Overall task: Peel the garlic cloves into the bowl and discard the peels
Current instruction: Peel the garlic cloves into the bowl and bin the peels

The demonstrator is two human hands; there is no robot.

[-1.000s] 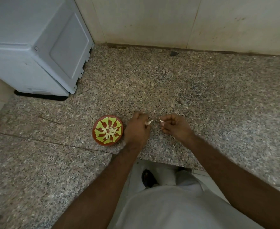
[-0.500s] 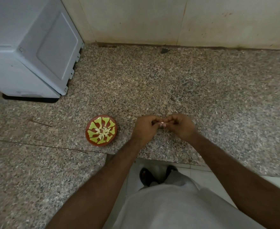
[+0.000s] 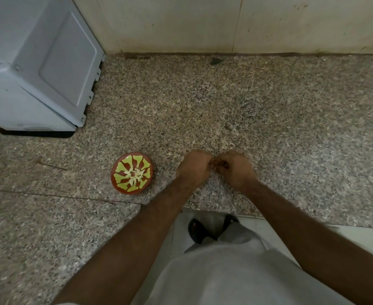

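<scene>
A small red bowl (image 3: pixel 132 172) with a yellow-green pattern sits on the speckled granite counter, with several pale peeled garlic cloves (image 3: pixel 135 173) in its middle. To its right my left hand (image 3: pixel 194 168) and my right hand (image 3: pixel 234 168) meet fingertip to fingertip just above the counter. Between the curled fingers they pinch a garlic clove (image 3: pixel 212 166); only a tiny pale bit of it shows. A few pale peel scraps (image 3: pixel 227 144) lie on the counter just beyond my hands.
A light grey appliance (image 3: pixel 38 62) stands at the back left against the tiled wall (image 3: pixel 203 23). The counter's front edge (image 3: pixel 220 211) runs just below my hands, with my sandalled feet on the floor beneath. A thin brown stick (image 3: pixel 51 165) lies left of the bowl.
A second ago my hands were apart, each pinching a pale piece. They have come together and now stay joined around the clove. The camera has shifted slightly.
</scene>
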